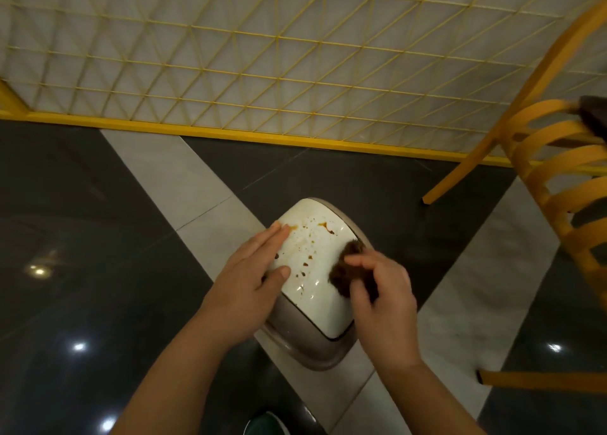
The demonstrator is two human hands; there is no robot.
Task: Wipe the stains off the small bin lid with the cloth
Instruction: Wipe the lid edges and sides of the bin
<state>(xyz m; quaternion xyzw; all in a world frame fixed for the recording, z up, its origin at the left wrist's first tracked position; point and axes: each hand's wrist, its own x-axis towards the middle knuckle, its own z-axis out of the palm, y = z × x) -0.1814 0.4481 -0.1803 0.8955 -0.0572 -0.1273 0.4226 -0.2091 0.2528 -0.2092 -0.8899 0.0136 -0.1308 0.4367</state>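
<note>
Nearest to the camera, the two bare forearms reach forward and down to the small bin with a glossy white flap lid [312,270] in a beige rounded frame, which stands on the floor just in front of the person. The left hand [249,290] lies flat on the left edge of the lid, with straight fingers and the thumb pressing on the white surface; it steadies the lid and grips nothing. The right hand [377,300] pinches a crumpled dark brown cloth [348,270] with curled fingers and holds it on the right side of the lid.

The brown stains [307,265] lie to the left of the cloth and farther away, between the two hands; a longer streak [326,227] is near the far edge. The long axis of the lid runs away from the person, slightly to the left. So, in my judgement, the next stroke should go leftward and forward.

Farther away stand a yellow wooden chair [558,178] on the right and a yellow wire-grid fence [295,73].
</note>
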